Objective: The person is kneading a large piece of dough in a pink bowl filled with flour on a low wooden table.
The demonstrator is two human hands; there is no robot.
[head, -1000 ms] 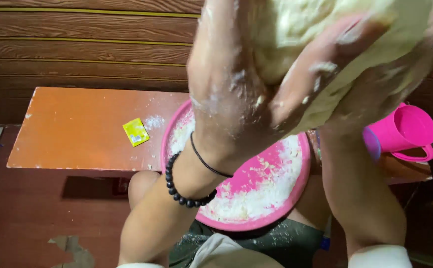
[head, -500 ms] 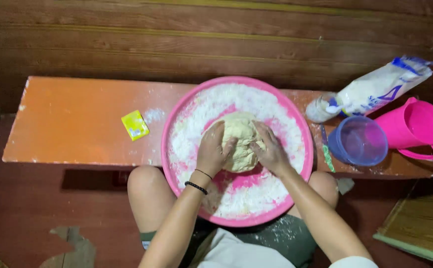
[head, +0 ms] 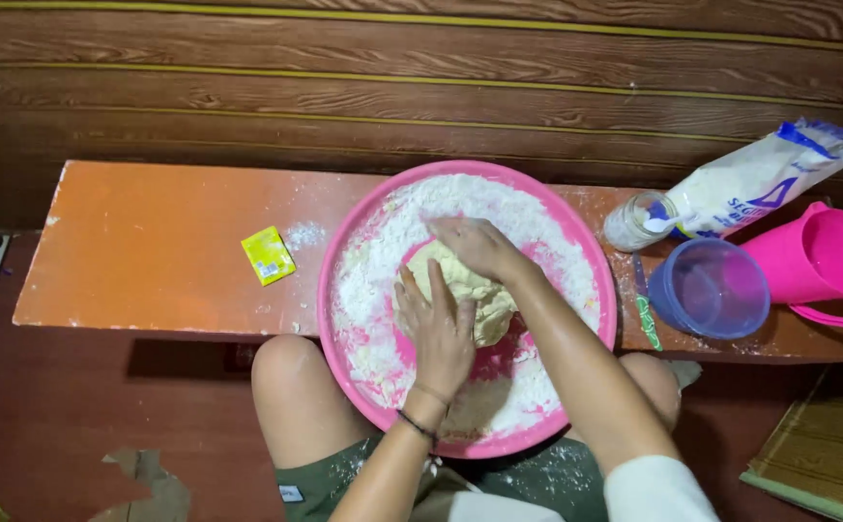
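Nearest, bare knees and dark green shorts (head: 344, 483) dusted with flour sit at the bottom edge, tucked under the bench rim. Left hand (head: 441, 333) has a dark bracelet at the wrist and lies flat, fingers spread, palm down on the near-left side of the dough (head: 475, 295); no closed grasp, just pressing contact. Right hand (head: 479, 246) comes in from the right with the forearm crossing the basin, fingers curled loosely over the far top of the dough, touching it, not clamped around it. Dough is a pale yellow lump, roughly centre of the pink basin (head: 339, 242), partly hidden by both hands. Loose white flour (head: 392, 222) coats most of the basin floor, thicker at far and left, with bare pink patches near the dough. Basin rests on the orange wooden bench (head: 151, 242), its near rim overhanging toward the knees. Left of the basin, a small yellow packet (head: 268, 255) lies flat on the bench, a flour smudge just beside it. Right of the basin: a blue translucent tub (head: 712, 288), a pink jug (head: 823, 261) touching behind it, a small jar (head: 634, 220), and a white flour bag (head: 750, 179) lying tilted against the jar. Farthest, a dark wood-panel wall (head: 344, 77).
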